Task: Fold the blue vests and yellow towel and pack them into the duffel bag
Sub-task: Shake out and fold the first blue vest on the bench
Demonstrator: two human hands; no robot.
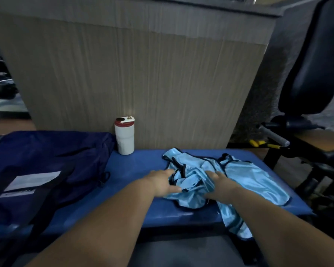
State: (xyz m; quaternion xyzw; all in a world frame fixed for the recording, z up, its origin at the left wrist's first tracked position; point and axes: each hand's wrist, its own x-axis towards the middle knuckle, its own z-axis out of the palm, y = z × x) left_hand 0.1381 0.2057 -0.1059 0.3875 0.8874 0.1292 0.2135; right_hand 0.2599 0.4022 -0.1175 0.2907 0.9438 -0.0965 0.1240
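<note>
Grip of both hands laid loosely on the crumpled blue vests [210, 180]: left hand [162, 183] with fingers spread at the heap's left edge, right hand [220, 180] pressed flat on top, pinching nothing plainly. Probably so placed to part and flatten the tangle. Heaped near the bench [139, 162] right edge, one tail hanging over the front. Duffel bag [46, 160] at the left end, opening unseen. Yellow towel nowhere visible. Fingertips blurred.
</note>
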